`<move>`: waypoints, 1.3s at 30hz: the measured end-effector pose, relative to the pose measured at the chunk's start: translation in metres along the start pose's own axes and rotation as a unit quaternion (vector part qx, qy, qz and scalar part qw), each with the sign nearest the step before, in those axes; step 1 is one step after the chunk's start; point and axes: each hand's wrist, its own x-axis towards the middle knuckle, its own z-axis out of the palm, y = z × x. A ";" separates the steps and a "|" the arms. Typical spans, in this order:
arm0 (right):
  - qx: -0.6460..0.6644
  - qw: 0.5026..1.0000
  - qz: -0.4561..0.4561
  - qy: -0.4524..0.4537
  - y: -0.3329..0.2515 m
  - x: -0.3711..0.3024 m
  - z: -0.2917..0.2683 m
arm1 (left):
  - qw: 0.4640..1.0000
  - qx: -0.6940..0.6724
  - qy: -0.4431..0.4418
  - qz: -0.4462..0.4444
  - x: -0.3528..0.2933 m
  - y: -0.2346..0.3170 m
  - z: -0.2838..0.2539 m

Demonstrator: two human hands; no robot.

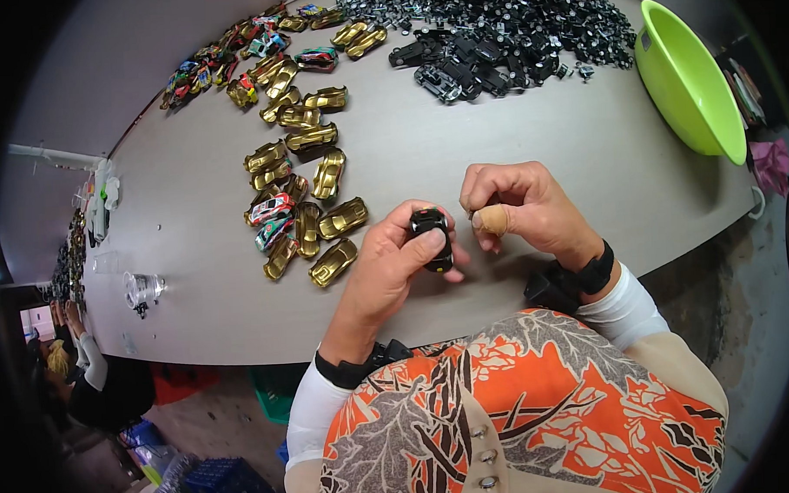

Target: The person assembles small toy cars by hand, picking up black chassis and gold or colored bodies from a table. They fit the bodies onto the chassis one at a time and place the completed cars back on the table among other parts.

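My left hand [385, 268] is closed around a toy car [429, 219], its black underside turned up and the thumb pressed across it. Just to the right, my right hand [532, 209] is held in a pinch, apart from the car. A tan wrap covers a fingertip of that hand. Something small and dark seems to show between its fingers, but I cannot make out what it is. Left of my hands lie several gold toy car bodies [329, 174], with a red and white toy car [270, 209] among them.
Black chassis pieces [475, 67] lie before a heap of small wheel parts [526, 20] at the far side. A lime green bowl [686, 88] tilts at the right edge. Colourful toy cars [201, 71] pile up far left. A clear cup [141, 291] stands left, near another person [95, 370].
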 end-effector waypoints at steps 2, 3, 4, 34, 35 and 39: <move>-0.009 1.000 -0.009 -0.006 -0.002 -0.001 -0.001 | 0.998 0.058 -0.013 -0.011 -0.002 0.003 -0.001; -0.012 1.000 -0.011 -0.006 -0.003 0.000 -0.001 | 0.998 0.061 0.005 -0.012 -0.002 0.003 0.000; -0.014 1.000 -0.013 -0.006 -0.003 0.000 -0.001 | 0.998 0.058 0.002 -0.004 -0.002 0.001 -0.001; -0.158 0.976 0.077 -0.127 0.022 0.014 0.030 | 0.910 0.401 0.092 0.051 -0.086 0.015 -0.021; -0.188 0.977 0.044 -0.087 0.025 0.012 0.022 | 0.913 0.400 0.083 0.023 -0.098 0.019 -0.032; -0.376 0.921 -0.093 -0.030 0.021 0.025 0.007 | 0.858 0.483 0.175 -0.010 -0.184 0.010 -0.069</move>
